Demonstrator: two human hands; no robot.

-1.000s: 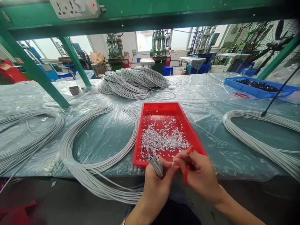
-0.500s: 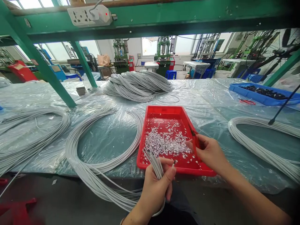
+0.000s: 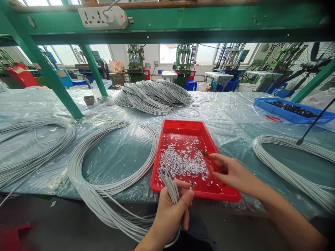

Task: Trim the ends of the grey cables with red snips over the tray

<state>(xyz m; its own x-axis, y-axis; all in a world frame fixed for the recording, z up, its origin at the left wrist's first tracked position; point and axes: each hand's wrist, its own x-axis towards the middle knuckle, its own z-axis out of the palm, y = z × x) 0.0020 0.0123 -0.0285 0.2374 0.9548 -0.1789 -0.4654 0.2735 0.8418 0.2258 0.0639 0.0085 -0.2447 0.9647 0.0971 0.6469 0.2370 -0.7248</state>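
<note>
Over the red plastic tray (image 3: 180, 122), set close to catch silvery clippings (image 3: 180, 163), red-handled snips (image 3: 209, 158) were clasped in the right hand (image 3: 231, 172); grey cable ends (image 3: 169, 184) were gripped, fanned upright, by the left hand (image 3: 170, 212) at its near edge.

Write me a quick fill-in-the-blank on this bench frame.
1. The left hand grips a cable bundle; the right hand holds a tool over the ___ tray.
2. The scraps in that tray are ___ in colour.
3. The far tray of black parts is ___.
4. The power strip hangs on a ___ beam.
Missing: red, silver, blue, green
</note>
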